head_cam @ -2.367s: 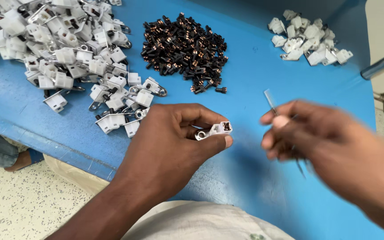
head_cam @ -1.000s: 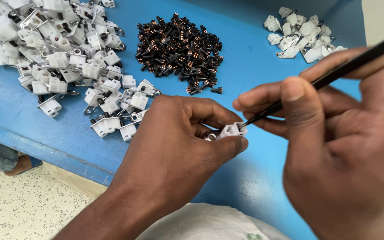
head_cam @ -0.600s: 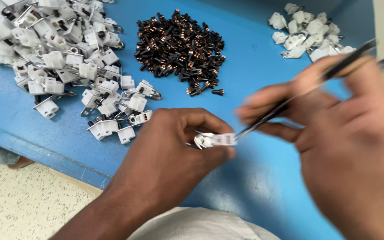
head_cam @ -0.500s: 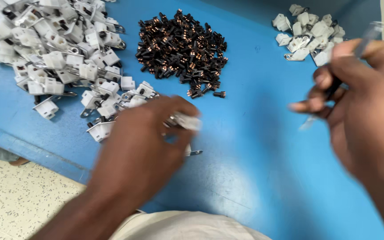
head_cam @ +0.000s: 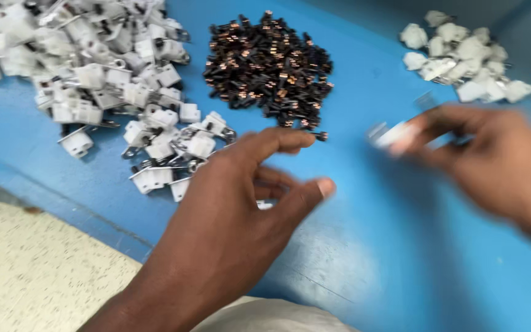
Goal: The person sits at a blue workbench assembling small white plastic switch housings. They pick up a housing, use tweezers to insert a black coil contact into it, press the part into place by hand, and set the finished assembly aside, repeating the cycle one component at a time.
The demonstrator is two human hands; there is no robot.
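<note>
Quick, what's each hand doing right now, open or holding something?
Left hand: open, fingers spread, holding nothing.
Right hand: blurred, pinching a small white part at its fingertips.

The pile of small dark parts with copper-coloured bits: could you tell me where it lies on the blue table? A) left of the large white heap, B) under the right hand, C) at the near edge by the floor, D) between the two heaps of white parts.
D: the dark pile sits between the large white heap and the small white heap.

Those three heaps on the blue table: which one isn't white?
The middle heap, at the far side between the two white piles: small black pieces with coppery glints.
</note>
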